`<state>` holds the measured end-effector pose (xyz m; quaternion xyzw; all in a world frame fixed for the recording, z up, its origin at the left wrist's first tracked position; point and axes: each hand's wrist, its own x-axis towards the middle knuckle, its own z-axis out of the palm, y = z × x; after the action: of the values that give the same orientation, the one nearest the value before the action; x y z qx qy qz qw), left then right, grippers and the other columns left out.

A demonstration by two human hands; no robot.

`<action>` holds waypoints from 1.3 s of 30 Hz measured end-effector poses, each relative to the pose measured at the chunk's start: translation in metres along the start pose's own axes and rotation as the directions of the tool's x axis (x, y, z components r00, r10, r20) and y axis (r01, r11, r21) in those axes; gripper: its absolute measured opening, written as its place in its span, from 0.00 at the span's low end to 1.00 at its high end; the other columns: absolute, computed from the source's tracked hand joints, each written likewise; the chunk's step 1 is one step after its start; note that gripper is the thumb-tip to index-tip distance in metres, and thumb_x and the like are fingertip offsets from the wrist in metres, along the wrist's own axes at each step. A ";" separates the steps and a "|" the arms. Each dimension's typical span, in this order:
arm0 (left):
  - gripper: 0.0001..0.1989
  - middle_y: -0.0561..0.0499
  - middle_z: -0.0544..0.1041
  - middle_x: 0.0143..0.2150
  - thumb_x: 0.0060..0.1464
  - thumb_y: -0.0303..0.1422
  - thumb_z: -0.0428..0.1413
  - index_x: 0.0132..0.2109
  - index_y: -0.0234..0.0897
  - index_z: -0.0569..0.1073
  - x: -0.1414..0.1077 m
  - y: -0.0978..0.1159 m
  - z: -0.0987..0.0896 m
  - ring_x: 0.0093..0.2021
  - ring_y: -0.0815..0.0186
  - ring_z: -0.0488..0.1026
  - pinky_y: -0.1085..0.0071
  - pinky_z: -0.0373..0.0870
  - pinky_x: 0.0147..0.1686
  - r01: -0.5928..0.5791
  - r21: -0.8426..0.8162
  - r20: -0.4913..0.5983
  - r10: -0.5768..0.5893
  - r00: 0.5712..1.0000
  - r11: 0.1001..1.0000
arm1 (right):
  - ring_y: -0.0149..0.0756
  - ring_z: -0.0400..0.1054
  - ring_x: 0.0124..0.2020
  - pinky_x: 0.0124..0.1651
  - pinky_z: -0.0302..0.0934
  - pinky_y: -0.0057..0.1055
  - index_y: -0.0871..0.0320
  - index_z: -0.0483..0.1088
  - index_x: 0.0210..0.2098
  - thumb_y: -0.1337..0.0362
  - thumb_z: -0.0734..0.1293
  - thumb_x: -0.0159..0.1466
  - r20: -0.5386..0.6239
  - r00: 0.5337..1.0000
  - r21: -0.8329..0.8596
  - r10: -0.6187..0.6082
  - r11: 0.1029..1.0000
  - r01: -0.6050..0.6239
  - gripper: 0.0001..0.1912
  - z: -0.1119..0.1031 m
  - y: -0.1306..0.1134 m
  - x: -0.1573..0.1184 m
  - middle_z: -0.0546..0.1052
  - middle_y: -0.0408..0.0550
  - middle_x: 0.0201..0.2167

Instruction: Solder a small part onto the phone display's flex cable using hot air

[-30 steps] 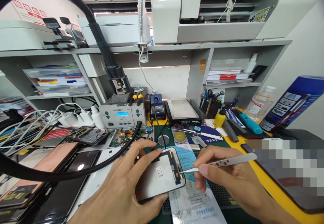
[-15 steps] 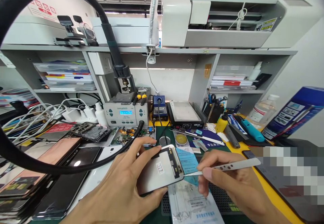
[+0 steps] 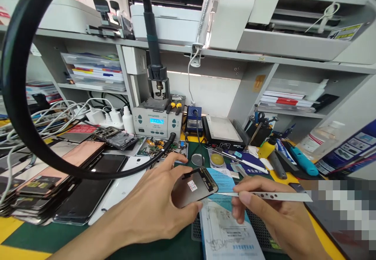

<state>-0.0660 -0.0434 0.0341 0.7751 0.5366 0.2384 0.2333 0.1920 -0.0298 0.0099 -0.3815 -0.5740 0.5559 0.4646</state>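
Note:
My left hand grips a phone screen by its edges, thumb on the near edge and fingers on the far one. The panel's grey back faces up, with a small white label and a dark flex strip at its right end. My right hand pinches flat metal tweezers with round holes along the handle. Their thin tip is at the screen's right corner; whether it touches, I cannot tell. Under both hands lies a blue-and-white booklet, partly on a black perforated mat.
A thick black hose arcs across the left from a hot-air station. Stacked phone parts and a black phone lie left. Behind are a soldering stand, hot plate and round tin; bottles and tools stand right.
The camera view has tilted and swung, shifting the bench rightward in frame. The phone screen lies at a flatter angle and looks darker. Both hands keep their holds, with the tweezers' tip still at the corner.

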 end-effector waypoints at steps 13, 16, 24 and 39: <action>0.13 0.47 0.73 0.57 0.56 0.42 0.58 0.45 0.42 0.76 0.002 0.010 -0.012 0.30 0.65 0.74 0.65 0.70 0.30 0.054 -0.008 0.138 -0.052 0.989 0.999 | 0.38 0.75 0.25 0.29 0.72 0.31 0.57 0.82 0.36 0.56 0.75 0.65 0.015 0.999 -0.061 0.042 0.997 -0.041 0.10 0.005 -0.001 0.002 0.82 0.49 0.24; 0.11 0.48 0.76 0.47 0.57 0.42 0.59 0.41 0.41 0.76 0.003 0.010 -0.013 0.34 0.60 0.76 0.66 0.70 0.30 0.075 -0.028 0.151 -0.070 0.986 0.997 | 0.39 0.76 0.26 0.30 0.73 0.32 0.57 0.81 0.35 0.56 0.74 0.65 0.017 0.999 -0.142 0.027 0.990 -0.024 0.10 0.006 -0.005 0.002 0.82 0.49 0.25; 0.13 0.46 0.71 0.53 0.56 0.44 0.60 0.40 0.40 0.79 0.005 0.006 -0.014 0.36 0.61 0.74 0.66 0.68 0.30 0.122 -0.101 0.146 -0.107 0.984 0.987 | 0.38 0.78 0.28 0.30 0.73 0.29 0.50 0.82 0.36 0.59 0.71 0.68 0.141 0.973 -0.443 -0.184 0.867 0.228 0.07 0.001 -0.007 0.001 0.82 0.46 0.27; 0.17 0.50 0.70 0.42 0.57 0.48 0.60 0.44 0.40 0.78 0.005 -0.009 -0.004 0.35 0.62 0.73 0.67 0.65 0.31 0.076 -0.121 0.094 -0.065 0.993 0.990 | 0.45 0.78 0.28 0.29 0.75 0.36 0.52 0.83 0.37 0.54 0.75 0.64 -0.045 0.994 -0.254 -0.099 0.963 0.085 0.09 -0.005 -0.010 0.000 0.83 0.51 0.27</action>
<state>-0.0730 -0.0351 0.0325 0.7495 0.5368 0.2281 0.3133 0.1978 -0.0287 0.0192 -0.4263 -0.6435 0.4450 0.4541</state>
